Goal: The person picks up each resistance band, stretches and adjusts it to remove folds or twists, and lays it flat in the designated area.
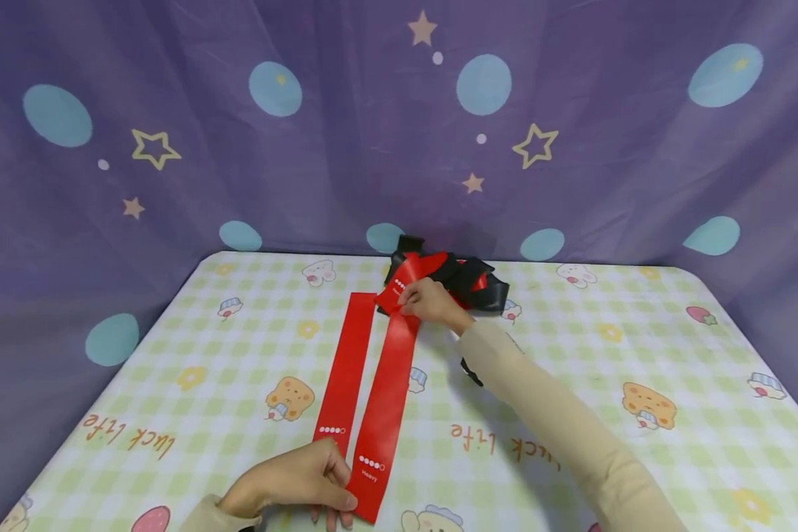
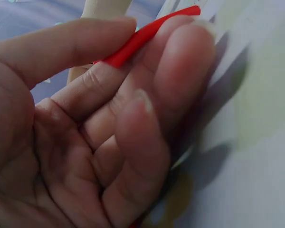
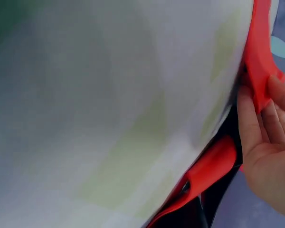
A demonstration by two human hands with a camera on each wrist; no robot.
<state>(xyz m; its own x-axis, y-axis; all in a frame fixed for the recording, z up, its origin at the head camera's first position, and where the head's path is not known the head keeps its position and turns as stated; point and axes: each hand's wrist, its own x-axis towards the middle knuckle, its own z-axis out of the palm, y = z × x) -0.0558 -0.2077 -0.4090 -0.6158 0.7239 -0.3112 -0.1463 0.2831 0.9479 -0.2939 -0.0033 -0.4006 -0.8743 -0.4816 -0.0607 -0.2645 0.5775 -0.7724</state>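
A flat red resistance band, printed "Heavy" with a row of dots, stretches from front to back over the table. Beside it on the left runs a second red strip with similar dots. My left hand pinches the band's near corner between thumb and fingers; the red edge shows between them in the left wrist view. Farther back, my right hand pinches a red part of the band beside a crumpled heap of black and red bands. Whether the strips join under the heap is hidden.
A checked tablecloth with cartoon prints covers the table. Behind it hangs a purple curtain with stars and balloons, close to the heap. A small dark item shows beside my right sleeve.
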